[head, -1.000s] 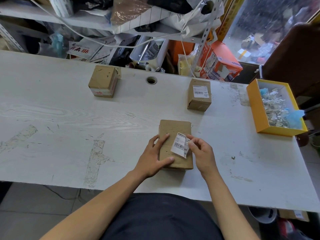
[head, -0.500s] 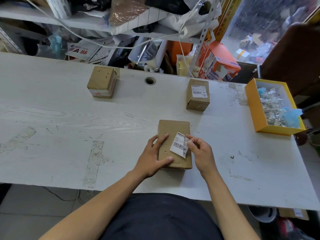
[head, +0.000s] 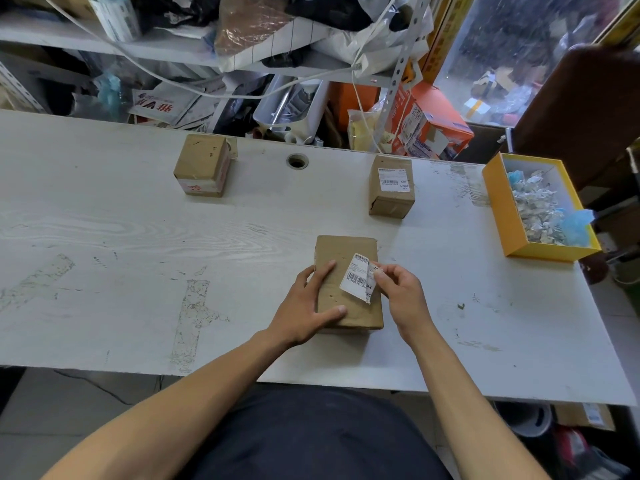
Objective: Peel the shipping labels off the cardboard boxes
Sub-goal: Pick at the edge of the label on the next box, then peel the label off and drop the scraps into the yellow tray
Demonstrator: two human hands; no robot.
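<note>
At the tabletop's (head: pixel 104 237) far left, near 10 o'clock from your hands, a cardboard cube (head: pixel 202 169) stands alone, a red-printed sticker on its near face. Just right of it a round cable hole (head: pixel 297 161) opens in the white surface.

At centre, close to the near edge, your left hand (head: pixel 306 306) lies flat on the brown box (head: pixel 347 282), fingers straight along its left side and thumb pressed across the near part of its top, a steadying hold rather than a clenched grip. The box lies flat on the tabletop. On the right half of its top sits the shipping label (head: pixel 358 280), white with a barcode, its right edge lifted and curled away from the cardboard while its left part looks stuck down.

Your right hand (head: pixel 401 294) comes in from 4 o'clock, its grip closed on that lifted edge: thumb and forefinger pinch the label at the box's right side.

At 1 o'clock from the hands, well apart, a second small box (head: pixel 391 188) stands with its own barcode label (head: pixel 393 180) intact on top.

At the far right, around 2 o'clock, a yellow tray (head: pixel 498 209) sits by the tabletop's edge, holding crumpled white scraps (head: pixel 535 209) and a wad of blue material (head: pixel 576 220).
</note>
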